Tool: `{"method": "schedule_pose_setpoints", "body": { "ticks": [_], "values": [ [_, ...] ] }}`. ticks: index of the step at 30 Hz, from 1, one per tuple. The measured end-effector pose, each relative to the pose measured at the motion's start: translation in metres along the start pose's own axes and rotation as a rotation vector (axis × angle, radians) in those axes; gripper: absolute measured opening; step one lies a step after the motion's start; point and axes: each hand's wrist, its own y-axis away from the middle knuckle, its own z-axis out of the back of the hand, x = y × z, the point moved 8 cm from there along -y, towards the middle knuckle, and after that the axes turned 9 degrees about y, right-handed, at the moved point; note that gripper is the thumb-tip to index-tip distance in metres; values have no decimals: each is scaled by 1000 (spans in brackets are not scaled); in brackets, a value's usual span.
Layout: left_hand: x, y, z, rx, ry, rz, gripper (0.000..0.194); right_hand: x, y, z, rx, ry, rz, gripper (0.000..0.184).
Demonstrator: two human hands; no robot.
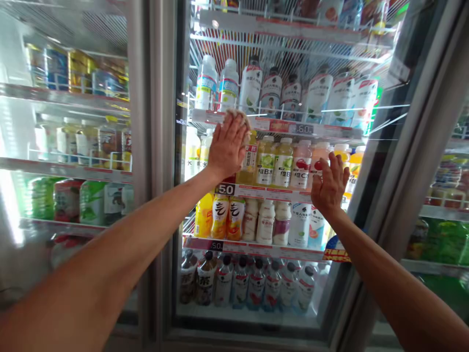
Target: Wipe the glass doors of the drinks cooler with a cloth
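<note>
My left hand (227,146) lies flat over a crumpled, pale brownish cloth (246,128), pressing it to the glass door (249,315) of a drinks fridge. The cloth shows above and to the right of the fingers; the rest is hidden beneath them. Farther right, my right hand (330,187) is raised with its fingers spread and slightly bent, and nothing is in it. It is at or close to the same glass; I cannot tell whether it touches. Behind the glass, between the hands, stand lime-label bottles (265,161) and a pink-capped bottle (302,164).
Several wire shelves of bottles fill the fridge, with price strips (252,249) along their edges. A metal door frame (159,146) runs up the left, a dark slanted frame (399,195) up the right. More stocked fridge sections (76,171) flank this door.
</note>
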Motion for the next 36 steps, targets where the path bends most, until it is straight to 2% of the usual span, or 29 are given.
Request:
{"method": "schedule_pose_setpoints", "body": {
  "ticks": [2, 4, 5, 6, 7, 8, 11, 12, 13, 14, 16, 19, 20, 21, 22, 23, 24, 27, 28, 29, 30, 31, 32, 34, 35, 36],
  "values": [
    [-34, 22, -15, 127, 65, -211, 50, -1, 0, -1, 16, 2, -9, 48],
    [-79, 61, -33, 346, 176, -518, 46, -1, -1, -2, 34, 2, -20, 48],
    [-94, 77, -38, 441, 221, -627, 46, -1, -1, -2, 38, 0, -25, 48],
    [-99, 83, -39, 497, 243, -681, 47, -1, -1, -1, 36, -5, -29, 48],
    [-96, 79, -37, 507, 237, -670, 47, -1, -1, -1, 35, -12, -29, 48],
    [-84, 64, -32, 466, 205, -599, 47, -1, -1, -1, 27, -18, -29, 49],
    [-17, -3, -6, 182, 41, -164, 51, 0, 0, -1, 22, -23, -21, 49],
    [0, -16, 1, 101, 3, -40, 52, 0, 0, -1, 24, -22, -22, 48],
    [8, -22, 3, 56, -18, 29, 54, 0, 0, -1, 27, -22, -26, 48],
    [5, -21, 0, 50, -19, 34, 55, -1, 0, -1, 31, -23, -31, 48],
    [-30, 1, -19, 153, 22, -140, 53, -1, 0, -2, 37, -28, -40, 47],
    [-105, 68, -52, 432, 124, -594, 47, -1, -1, -2, 31, -31, -32, 48],
    [-120, 87, -57, 505, 151, -715, 46, -1, -1, -1, 23, -30, -26, 48],
    [-126, 97, -58, 550, 169, -793, 46, -1, -1, -1, 16, -28, -20, 48],
    [-124, 95, -57, 561, 174, -816, 46, -1, 0, -1, 8, -25, -16, 48],
    [-112, 83, -53, 537, 166, -777, 47, -1, 0, -1, 3, -24, -15, 49],
    [-92, 63, -46, 477, 148, -678, 47, -1, 0, 0, -2, -23, -14, 49],
    [-12, -5, -12, 160, 59, -198, 52, -1, 0, 0, -10, -23, -19, 49],
    [8, -15, -2, 59, 30, -61, 53, -1, 0, 0, -11, -23, -20, 50],
    [18, -15, 5, -8, 12, 14, 53, -1, 0, 0, -10, -23, -22, 50],
    [16, -8, 5, -26, 7, 11, 53, -1, 0, 0, -8, -22, -24, 50],
    [3, 7, 0, 6, 17, -65, 53, -1, 1, 0, -6, -21, -26, 50],
    [-18, 28, -9, 72, 40, -200, 53, -1, 1, 0, -2, -20, -26, 49],
    [-69, 83, -29, 263, 107, -543, 50, -2, 0, -1, 5, -15, -26, 48],
    [-89, 109, -35, 338, 135, -700, 48, -2, 0, -1, 5, -13, -24, 47],
    [-101, 127, -38, 392, 149, -802, 47, -1, 0, -1, 1, -13, -19, 47]
  ]
}}
